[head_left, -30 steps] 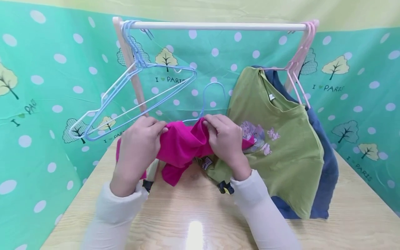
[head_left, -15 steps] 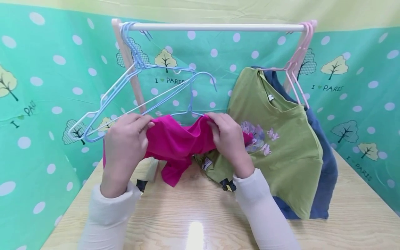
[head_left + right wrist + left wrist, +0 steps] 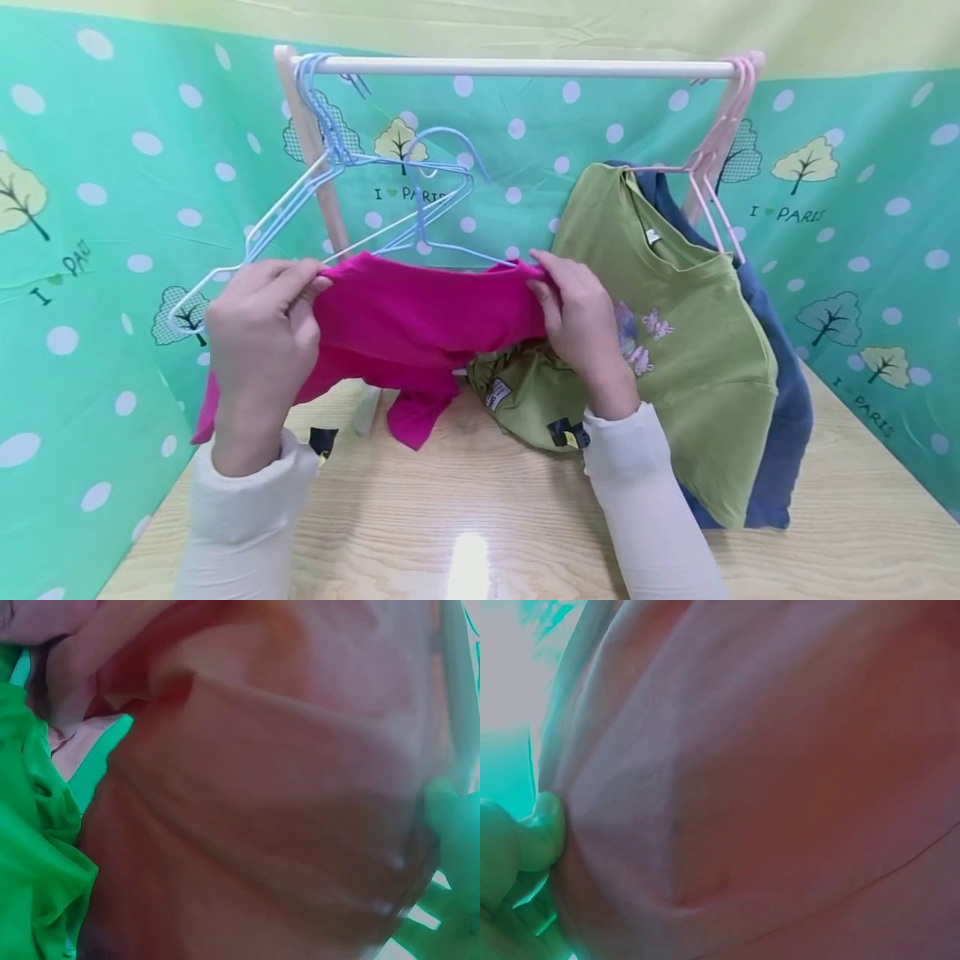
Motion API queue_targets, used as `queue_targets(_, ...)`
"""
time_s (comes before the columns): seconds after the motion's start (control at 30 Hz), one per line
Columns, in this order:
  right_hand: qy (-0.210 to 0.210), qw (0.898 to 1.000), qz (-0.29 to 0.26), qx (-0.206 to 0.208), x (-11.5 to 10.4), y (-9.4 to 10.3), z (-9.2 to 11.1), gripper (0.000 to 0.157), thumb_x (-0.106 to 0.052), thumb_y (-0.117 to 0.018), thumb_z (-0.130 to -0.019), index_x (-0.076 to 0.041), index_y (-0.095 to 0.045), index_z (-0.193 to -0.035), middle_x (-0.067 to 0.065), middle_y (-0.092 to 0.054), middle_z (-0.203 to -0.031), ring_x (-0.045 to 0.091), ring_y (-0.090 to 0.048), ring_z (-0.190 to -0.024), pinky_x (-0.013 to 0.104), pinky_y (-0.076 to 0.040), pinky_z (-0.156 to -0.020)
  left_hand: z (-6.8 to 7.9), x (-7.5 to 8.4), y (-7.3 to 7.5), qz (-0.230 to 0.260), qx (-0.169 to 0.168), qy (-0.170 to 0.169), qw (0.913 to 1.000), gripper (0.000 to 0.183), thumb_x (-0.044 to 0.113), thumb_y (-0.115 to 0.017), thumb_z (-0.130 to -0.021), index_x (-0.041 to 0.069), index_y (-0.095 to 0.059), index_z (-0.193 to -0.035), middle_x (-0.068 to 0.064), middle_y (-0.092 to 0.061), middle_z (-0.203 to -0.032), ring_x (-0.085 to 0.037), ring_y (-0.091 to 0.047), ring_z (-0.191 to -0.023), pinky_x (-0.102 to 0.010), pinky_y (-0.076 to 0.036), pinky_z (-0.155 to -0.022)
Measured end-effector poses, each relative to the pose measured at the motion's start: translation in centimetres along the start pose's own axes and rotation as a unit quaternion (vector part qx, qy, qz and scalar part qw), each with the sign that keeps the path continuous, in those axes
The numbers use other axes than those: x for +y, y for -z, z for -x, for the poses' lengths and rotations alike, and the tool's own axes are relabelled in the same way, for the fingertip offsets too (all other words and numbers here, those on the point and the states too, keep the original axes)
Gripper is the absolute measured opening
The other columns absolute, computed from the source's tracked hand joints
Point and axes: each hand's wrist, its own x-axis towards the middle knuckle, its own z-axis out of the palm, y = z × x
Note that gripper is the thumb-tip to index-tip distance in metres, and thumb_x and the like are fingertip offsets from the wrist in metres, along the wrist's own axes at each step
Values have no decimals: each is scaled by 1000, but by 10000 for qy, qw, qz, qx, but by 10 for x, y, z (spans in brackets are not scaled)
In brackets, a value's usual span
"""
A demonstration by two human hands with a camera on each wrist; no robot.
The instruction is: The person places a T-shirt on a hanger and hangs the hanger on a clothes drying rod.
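Note:
A magenta shirt [image 3: 420, 308] is stretched between my two hands. My left hand [image 3: 262, 333] pinches its upper edge on the left, thumb against the cloth. On the other side, my right hand [image 3: 588, 321] grips the upper edge near one end of a blue hanger [image 3: 419, 217]. That hanger's hook and neck stand up above the shirt, while its lower part is hidden by the cloth. A loose magenta flap hangs below the middle. In the left wrist view the shirt fabric [image 3: 765, 780] fills most of the frame; the right wrist view shows the same fabric [image 3: 262, 795].
Behind stands a rack with a white rod [image 3: 525, 67]. Blue and white hangers [image 3: 300, 187] hang at its left end. On pink hangers [image 3: 701, 158] at the right hang a green shirt [image 3: 682, 333] and a dark blue garment [image 3: 791, 417]. More green cloth [image 3: 525, 425] lies on the wooden table [image 3: 420, 525].
My hands have moved apart, the left one further left, drawing the shirt's upper edge wide and nearly straight. The blue hanger has shifted left and up, and more of it shows.

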Motion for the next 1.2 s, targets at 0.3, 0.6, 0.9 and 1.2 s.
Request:
queue_targets(0.3,122,9869,-71,1609,-2,-1,-4,16,-5,-63,-101,4,-72,-110,18,-73,-105,35,-68,-99,44,-55,-92,-3,0,6,227,782,422,9958,24,21,-70,-98,-1,-81,-100,-19,-74,-92,-36,-66,-81,-9,-41,-81)
queue_targets(0.6,7,9889,123,1480,-3,0,-3,18,-2,-54,-104,6,-70,-104,21,-71,-99,37,-66,-92,47,-57,-84,-3,-10,8,-114,-233,472,9985,20,13,-75,-93,-2,-79,-105,-20,-75,-96,-38,-67,-87,-36,-53,-85)
queue_targets(0.9,-277,9898,-6,1401,1,4,-2,17,-3,-57,-103,6,-72,-99,20,-72,-93,34,-68,-86,48,-58,-78,-3,-21,15,-662,-1811,823,9778,16,0,-69,-95,-3,-76,-109,-23,-72,-100,-42,-66,-90,-57,-51,-81)
queue_targets(1.2,-317,9948,-153,954,-2,9,-4,21,-9,-55,-105,5,-70,-108,20,-69,-101,32,-66,-91,44,-57,-81,-4,-25,19,-1017,-1392,676,9827,15,1,-69,-94,-2,-78,-107,-23,-74,-95,-46,-66,-83,-59,-49,-65)
